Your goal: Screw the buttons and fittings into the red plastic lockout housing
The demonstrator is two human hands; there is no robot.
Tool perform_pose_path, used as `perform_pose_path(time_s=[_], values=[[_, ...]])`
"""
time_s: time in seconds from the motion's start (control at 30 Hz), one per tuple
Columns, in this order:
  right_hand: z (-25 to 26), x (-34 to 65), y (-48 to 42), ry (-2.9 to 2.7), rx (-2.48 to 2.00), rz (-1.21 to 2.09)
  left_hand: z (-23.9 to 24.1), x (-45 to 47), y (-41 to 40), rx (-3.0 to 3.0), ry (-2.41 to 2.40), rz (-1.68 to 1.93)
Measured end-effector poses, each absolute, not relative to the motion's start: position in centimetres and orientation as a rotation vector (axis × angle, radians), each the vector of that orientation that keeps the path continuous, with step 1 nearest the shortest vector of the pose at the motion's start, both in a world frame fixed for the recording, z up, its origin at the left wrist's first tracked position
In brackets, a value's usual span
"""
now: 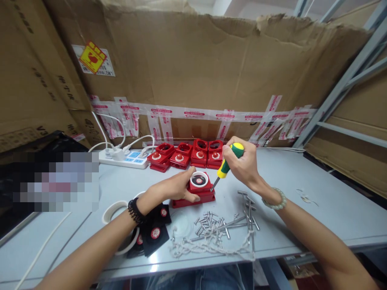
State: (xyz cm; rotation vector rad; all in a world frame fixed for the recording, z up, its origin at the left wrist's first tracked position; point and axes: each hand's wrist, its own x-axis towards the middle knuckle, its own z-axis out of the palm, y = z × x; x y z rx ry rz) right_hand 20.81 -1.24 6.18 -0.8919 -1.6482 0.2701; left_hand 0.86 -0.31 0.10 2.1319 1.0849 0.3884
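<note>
My left hand (179, 187) grips the left side of a red box (205, 197), holding it on the table. A white ring (193, 173) with a dark round centre and a red-and-white emblem is on the box's top. In my right hand (246, 161) is a screwdriver (224, 169) with a green and yellow handle. Its shaft slants down to the box's right edge, where the tip meets a small metal piece, probably a screw. Loose screws (208, 219) lie in front of the box, beside metal T-shaped rods (249, 213) and white cord (208, 250).
Several red units (200, 155) with knobs stand in a row behind. A white power strip (130, 160) with plugs is at back left. Black squares (155, 235) and white rings (113, 209) lie by my left forearm. Cardboard (193, 64) walls the back; a metal frame (335, 92) rises right.
</note>
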Motion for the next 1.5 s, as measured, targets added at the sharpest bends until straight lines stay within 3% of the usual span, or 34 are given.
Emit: perform_pose_path(time_s=[1.5], values=[[7.0,19.2,-2.4,-1.879,-0.769,0.266,-0.3,0.9,0.0,2.185,1.092,0.379]])
